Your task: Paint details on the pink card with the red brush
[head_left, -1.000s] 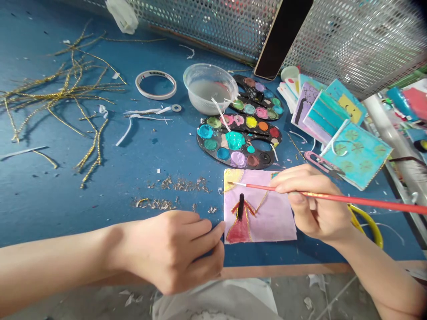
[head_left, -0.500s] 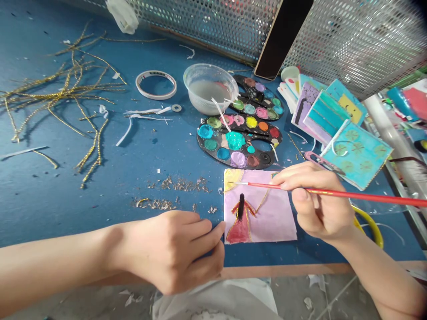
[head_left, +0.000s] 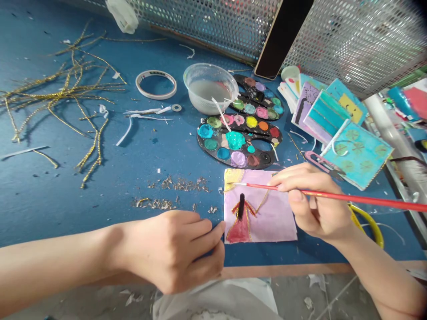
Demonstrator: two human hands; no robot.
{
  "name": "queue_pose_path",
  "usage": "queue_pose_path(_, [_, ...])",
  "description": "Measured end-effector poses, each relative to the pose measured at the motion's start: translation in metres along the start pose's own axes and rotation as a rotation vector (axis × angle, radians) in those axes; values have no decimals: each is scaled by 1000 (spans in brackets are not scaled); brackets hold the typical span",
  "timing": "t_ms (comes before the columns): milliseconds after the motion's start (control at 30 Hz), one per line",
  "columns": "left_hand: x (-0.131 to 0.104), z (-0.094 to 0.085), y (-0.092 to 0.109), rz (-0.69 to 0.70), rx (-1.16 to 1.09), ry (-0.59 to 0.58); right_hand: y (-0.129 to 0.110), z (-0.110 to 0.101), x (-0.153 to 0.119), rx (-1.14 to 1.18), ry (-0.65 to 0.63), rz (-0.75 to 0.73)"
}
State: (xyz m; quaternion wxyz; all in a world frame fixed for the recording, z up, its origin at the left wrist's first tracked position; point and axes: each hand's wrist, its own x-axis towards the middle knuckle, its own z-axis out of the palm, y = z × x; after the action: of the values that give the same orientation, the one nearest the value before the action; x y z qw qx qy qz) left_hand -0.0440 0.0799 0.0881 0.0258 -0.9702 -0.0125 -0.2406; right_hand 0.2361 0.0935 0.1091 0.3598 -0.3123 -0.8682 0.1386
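Between my hands lies a small painted card (head_left: pixel 276 218), lilac, with a yellow corner and a long-haired figure in a red dress edged in gold cord. My right hand (head_left: pixel 315 200) grips a thin red paintbrush (head_left: pixel 347 198), its tip over the yellow corner; I cannot tell whether it touches. My left hand (head_left: pixel 187 249) rests at the card's left edge, fingers curled, a fingertip against the edge. Whatever is under those fingers is hidden. Just beyond the card sits a black paint palette (head_left: pixel 207 155) with several colours.
Behind the palette stand a plastic bowl of cloudy water (head_left: pixel 203 100) and a second palette (head_left: pixel 282 111). Gold cords (head_left: pixel 63 93) and a tape roll (head_left: pixel 139 84) lie left. Painted cards (head_left: pixel 363 155), pink scissors (head_left: pixel 316 158) and a yellow ring (head_left: pixel 372 220) are right. A perforated panel (head_left: pixel 207 31) borders the back.
My right hand has shifted slightly left, and the brush tip has moved a little left and down within the yellow corner. My left hand and the card look still.
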Motion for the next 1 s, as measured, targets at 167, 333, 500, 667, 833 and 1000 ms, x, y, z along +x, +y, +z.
queue_pose_path(167, [1,0,0,8,-7,11,3,0,-1,10,66,14])
queue_pose_path(333, [1,-1,0,-1,-12,5,4,0,0,-18,67,14])
queue_pose_path(500, [1,0,0,7,-23,20,3,0,1,-11,79,11])
queue_pose_path(667, [0,0,0,9,6,10,4,0,2,-39,105,35])
queue_pose_path(833, [-1,0,-1,13,2,5,3,0,1,17,78,22])
queue_pose_path(1000, [-1,1,0,12,1,6,4,0,2,-34,135,48])
